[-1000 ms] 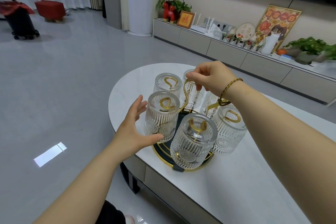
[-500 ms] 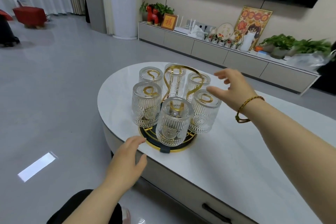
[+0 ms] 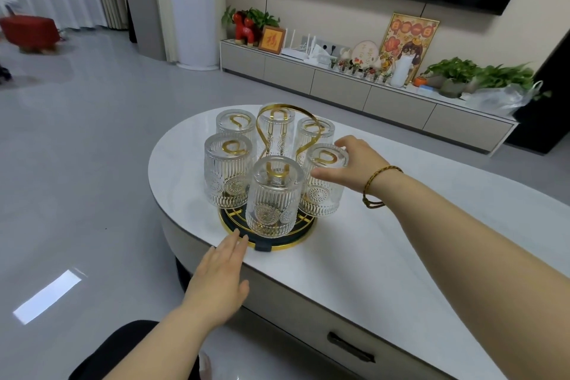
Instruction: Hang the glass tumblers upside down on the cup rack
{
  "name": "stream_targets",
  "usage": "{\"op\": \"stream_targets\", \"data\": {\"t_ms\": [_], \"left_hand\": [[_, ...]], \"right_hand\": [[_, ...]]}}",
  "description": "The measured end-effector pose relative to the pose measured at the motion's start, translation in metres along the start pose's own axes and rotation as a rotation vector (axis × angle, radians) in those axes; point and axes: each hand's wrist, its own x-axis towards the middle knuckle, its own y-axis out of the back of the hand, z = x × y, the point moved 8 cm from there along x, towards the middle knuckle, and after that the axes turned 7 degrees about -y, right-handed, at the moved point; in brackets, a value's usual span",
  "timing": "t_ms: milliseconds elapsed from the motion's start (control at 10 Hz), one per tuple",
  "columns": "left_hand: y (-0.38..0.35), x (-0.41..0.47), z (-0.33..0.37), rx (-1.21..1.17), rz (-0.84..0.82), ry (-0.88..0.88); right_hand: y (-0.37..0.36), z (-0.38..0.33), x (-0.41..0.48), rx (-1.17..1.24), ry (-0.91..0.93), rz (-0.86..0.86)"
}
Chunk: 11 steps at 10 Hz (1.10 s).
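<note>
- the white marble-look oval coffee table [image 3: 385,256] carries the whole set near its rounded left end; the view sits further back and higher than a second ago.
- the round black-and-gold wire cup rack [image 3: 271,241] with its looped gold handle stands upright on the table top, in the same spot as half a second ago.
- six ribbed clear glass tumblers [image 3: 273,194] hang mouth-down on the rack's gold pegs, every peg in view filled, so the hanging looks finished to me.
- the right hand [image 3: 348,163], which pinched the handle a second ago and then pulled away, has come back: its open, spread fingers cup the side of the right-front tumbler [image 3: 322,182], touching it but not closed in a firm grip, probably just steadying it.
- the left hand [image 3: 216,281] has left the tumbler it cupped a second ago and lies flat at the table edge, fingers straight and together, tips just beside the rack's base, holding nothing.
</note>
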Motion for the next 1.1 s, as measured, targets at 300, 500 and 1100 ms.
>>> {"op": "stream_targets", "data": {"t_ms": [300,500,1100], "left_hand": [[-0.005,0.004,0.001,0.011,-0.027,-0.018],[-0.005,0.003,0.0,0.019,-0.031,-0.018],[0.0,-0.003,0.007,0.002,-0.025,0.005]], "right_hand": [[0.003,-0.002,0.005,0.01,0.075,-0.078],[0.0,-0.002,0.005,0.004,0.072,-0.101],[0.011,0.025,-0.031,0.276,0.004,0.144]]}}
